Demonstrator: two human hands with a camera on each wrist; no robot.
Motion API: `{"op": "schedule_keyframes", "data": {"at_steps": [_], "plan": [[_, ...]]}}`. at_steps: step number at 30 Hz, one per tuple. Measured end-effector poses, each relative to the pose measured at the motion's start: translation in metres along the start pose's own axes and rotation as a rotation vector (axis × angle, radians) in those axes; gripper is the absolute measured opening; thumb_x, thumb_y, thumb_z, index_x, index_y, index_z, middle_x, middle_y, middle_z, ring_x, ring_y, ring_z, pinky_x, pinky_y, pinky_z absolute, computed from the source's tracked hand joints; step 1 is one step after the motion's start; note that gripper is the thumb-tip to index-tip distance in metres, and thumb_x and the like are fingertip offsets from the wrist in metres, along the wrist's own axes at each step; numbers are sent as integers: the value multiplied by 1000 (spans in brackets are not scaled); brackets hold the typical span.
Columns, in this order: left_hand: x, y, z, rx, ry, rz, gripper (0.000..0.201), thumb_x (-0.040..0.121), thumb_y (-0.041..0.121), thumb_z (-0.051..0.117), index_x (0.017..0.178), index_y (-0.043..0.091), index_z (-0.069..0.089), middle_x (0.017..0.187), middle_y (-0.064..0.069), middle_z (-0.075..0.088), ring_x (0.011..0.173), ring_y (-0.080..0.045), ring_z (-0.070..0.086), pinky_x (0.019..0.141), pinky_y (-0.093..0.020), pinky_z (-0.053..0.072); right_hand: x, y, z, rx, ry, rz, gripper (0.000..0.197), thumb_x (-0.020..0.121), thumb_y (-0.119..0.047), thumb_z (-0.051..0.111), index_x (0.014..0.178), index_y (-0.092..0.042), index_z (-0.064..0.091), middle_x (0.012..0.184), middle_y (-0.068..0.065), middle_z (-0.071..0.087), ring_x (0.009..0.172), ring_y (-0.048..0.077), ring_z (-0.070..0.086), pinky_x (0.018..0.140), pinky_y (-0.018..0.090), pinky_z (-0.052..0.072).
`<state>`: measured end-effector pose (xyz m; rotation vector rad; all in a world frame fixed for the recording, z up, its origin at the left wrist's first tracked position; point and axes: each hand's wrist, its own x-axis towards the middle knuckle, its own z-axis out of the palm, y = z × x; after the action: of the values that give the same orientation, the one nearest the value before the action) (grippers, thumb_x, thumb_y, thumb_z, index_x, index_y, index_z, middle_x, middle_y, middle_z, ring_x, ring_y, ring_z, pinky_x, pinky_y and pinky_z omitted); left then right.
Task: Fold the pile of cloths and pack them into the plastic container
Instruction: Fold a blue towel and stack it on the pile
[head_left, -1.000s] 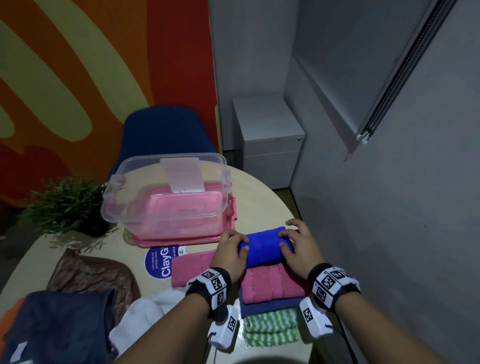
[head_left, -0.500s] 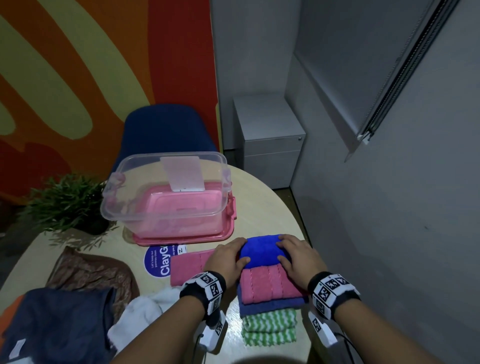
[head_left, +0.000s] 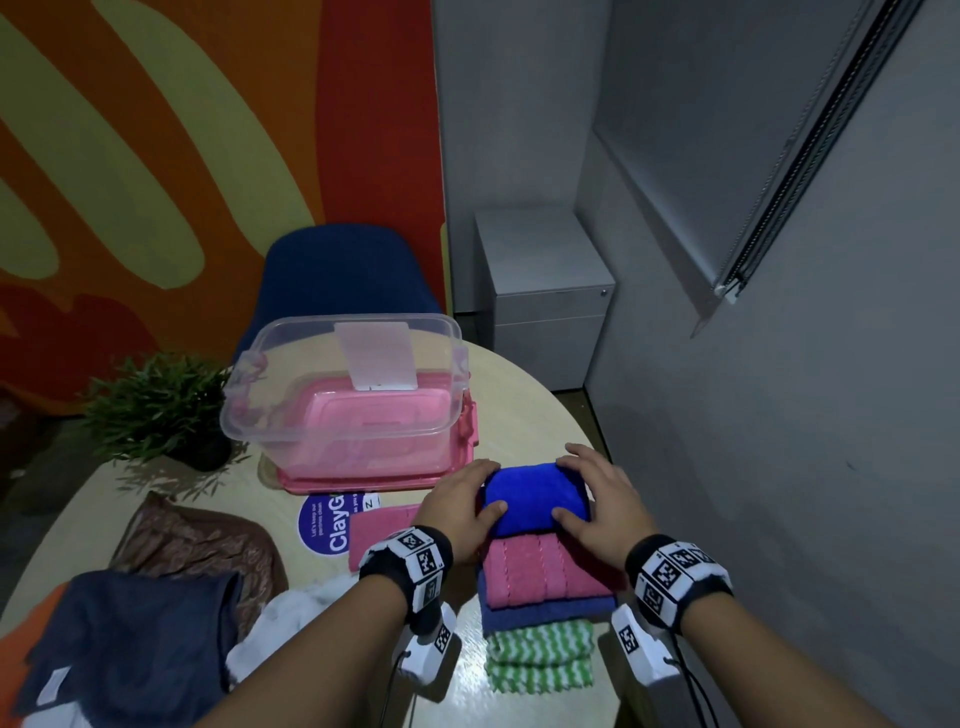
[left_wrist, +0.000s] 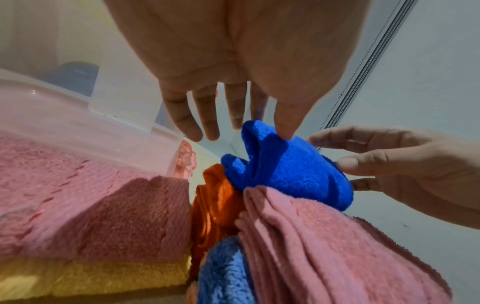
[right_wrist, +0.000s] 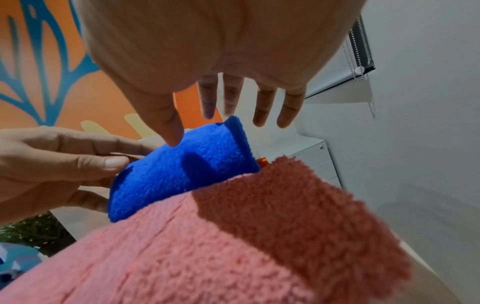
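While left hand (head_left: 457, 512) and right hand (head_left: 597, 499) are flanking blue cloth (head_left: 535, 499) atop pink cloth (head_left: 540, 577), fingers straight, apart; judging: be squaring edges evenly.

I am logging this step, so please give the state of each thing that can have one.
Blue cloth: folded, on the stack, touched by both hands.
Pink towel: folded, under the blue cloth.
Green striped cloth: folded, lowest in the stack.
Plastic container: open, standing on its pink lid.
Left hand: open.
Right hand: open.
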<state>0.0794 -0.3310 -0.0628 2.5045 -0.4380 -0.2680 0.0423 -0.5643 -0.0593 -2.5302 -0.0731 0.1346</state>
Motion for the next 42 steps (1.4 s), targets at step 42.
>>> {"op": "schedule_keyframes", "data": {"at_steps": [42], "plan": [[14,-9,27,-151,-140,-261,51,98,30,50,147,21,41,146,-3,49,132,-22,47,112,-35,36,7,27,41,-33,-173,13,57,104,-47,32,156,-37,13,165,-15,-3,142,19,36,114,37,37]]}}
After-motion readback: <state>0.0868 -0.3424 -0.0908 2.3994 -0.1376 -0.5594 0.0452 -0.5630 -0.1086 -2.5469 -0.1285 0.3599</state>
